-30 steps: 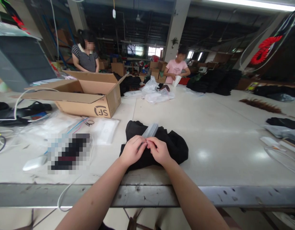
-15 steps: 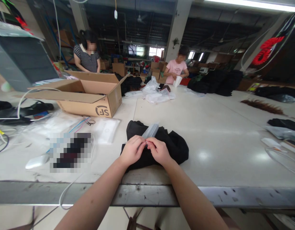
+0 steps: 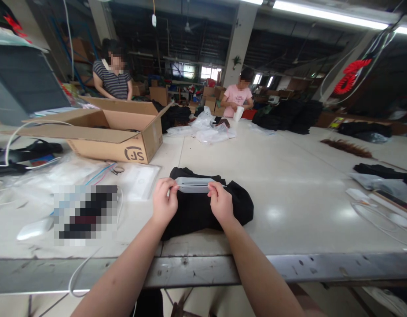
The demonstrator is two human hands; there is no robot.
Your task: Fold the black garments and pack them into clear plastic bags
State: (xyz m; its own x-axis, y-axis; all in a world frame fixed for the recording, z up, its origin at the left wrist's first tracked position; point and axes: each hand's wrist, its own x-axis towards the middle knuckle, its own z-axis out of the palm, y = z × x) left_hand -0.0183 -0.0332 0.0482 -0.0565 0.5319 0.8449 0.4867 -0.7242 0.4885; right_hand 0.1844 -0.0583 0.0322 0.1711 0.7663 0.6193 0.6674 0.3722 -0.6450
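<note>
A small frosted plastic bag (image 3: 195, 185) is stretched level between my two hands, its long edge toward me. My left hand (image 3: 165, 199) pinches the left end with thumb and fingers. At the opposite end, my right hand (image 3: 220, 203) pinches the right corner. Beneath the bag lies a crumpled bundle of black cloth (image 3: 196, 215), which rests on the pale table (image 3: 295, 211) near its front edge. What the bag holds, if anything, cannot be made out.
An open cardboard box (image 3: 111, 152) stands at the left. In front of it lie clear plastic bags (image 3: 139, 180) and a white computer mouse (image 3: 34, 228). Two people stand across the table. Black cloth piles (image 3: 289, 116) sit at the back; cables (image 3: 375, 215) lie at right.
My hands have moved apart, from close together to opposite ends of the plastic bag. The bag has turned from slanting away to lying crosswise. The whole view has shifted slightly.
</note>
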